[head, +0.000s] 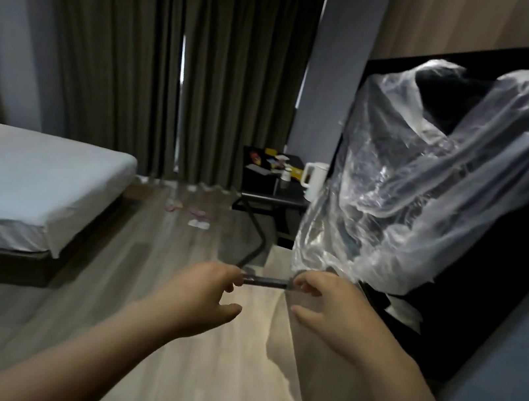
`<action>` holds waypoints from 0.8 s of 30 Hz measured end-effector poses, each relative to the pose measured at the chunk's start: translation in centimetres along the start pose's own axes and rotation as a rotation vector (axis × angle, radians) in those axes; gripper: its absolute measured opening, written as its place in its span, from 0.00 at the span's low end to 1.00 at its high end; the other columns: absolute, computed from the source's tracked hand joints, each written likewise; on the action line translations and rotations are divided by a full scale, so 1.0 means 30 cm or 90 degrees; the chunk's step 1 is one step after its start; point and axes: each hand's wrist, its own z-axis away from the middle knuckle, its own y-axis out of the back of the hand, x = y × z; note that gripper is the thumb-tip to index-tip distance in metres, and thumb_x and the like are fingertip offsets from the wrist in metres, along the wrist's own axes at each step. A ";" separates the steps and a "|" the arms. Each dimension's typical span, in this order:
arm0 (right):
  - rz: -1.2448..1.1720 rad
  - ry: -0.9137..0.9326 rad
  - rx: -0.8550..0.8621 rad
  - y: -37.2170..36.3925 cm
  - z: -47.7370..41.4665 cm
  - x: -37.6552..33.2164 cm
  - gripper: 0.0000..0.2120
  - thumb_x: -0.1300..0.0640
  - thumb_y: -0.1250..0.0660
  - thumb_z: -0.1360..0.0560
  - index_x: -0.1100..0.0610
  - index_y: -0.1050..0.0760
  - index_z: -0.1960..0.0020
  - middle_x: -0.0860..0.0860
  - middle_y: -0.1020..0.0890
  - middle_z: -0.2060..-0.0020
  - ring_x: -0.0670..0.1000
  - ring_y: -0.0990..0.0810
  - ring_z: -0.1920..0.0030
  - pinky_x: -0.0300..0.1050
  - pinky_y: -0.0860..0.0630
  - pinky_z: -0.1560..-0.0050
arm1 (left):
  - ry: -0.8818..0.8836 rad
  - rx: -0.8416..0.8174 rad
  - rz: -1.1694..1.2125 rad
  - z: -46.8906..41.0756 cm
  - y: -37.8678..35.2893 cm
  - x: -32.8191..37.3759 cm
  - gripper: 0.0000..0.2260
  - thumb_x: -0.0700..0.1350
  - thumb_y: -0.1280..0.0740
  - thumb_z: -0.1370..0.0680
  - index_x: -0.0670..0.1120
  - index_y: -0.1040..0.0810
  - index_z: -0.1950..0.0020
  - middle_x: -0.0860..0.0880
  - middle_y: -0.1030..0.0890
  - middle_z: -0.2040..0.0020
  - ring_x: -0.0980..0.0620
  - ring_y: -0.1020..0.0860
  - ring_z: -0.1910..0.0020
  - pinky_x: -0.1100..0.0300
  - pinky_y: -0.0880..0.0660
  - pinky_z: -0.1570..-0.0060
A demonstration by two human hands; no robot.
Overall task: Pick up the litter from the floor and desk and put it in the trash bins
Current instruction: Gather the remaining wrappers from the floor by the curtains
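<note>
Litter (199, 219) lies scattered on the wooden floor (125, 282) by the curtains, at 11 o'clock from the 2 hands.
More litter covers the dark desk (288, 192) at 12 o'clock, beside a white kettle (313, 177). The left hand (207, 290) and right hand (329, 306) each pinch the clear plastic bag (430, 192) by its edge with curled fingers, pulling it taut between them; the bag billows toward 1 o'clock.

Wood-grain floor (151, 251) is running beneath the left hand (207, 291) and right hand (332, 311). A white-sheeted bed (17, 175) is standing left of them. Dark curtains (123, 56) are hanging beyond, daylight showing through narrow gaps. A black tabletop (292, 192) is standing beyond the right hand, a black wall panel (485, 287) rising rightward.
</note>
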 end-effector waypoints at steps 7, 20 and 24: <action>-0.008 0.088 -0.035 -0.020 -0.336 0.042 0.16 0.50 0.32 0.28 0.47 0.25 0.40 0.43 0.22 0.47 0.43 0.24 0.45 0.42 0.25 0.45 | 0.100 0.028 -0.013 -0.194 0.030 -0.149 0.18 0.57 0.35 0.25 0.54 0.27 0.37 0.57 0.22 0.44 0.58 0.25 0.45 0.62 0.26 0.46; 0.027 0.155 -0.089 -0.270 -1.059 -0.087 0.19 0.48 0.33 0.27 0.46 0.27 0.37 0.43 0.24 0.45 0.42 0.25 0.46 0.40 0.25 0.45 | 0.195 0.044 0.003 -0.553 0.077 -0.710 0.18 0.56 0.35 0.25 0.54 0.27 0.37 0.56 0.23 0.44 0.58 0.24 0.46 0.60 0.25 0.45; 0.028 0.153 -0.105 -0.342 -1.320 -0.177 0.19 0.48 0.33 0.27 0.45 0.28 0.36 0.42 0.24 0.43 0.42 0.25 0.44 0.40 0.23 0.47 | 0.215 0.053 0.004 -0.660 0.143 -0.956 0.18 0.56 0.35 0.25 0.54 0.28 0.37 0.57 0.23 0.43 0.58 0.25 0.46 0.63 0.25 0.47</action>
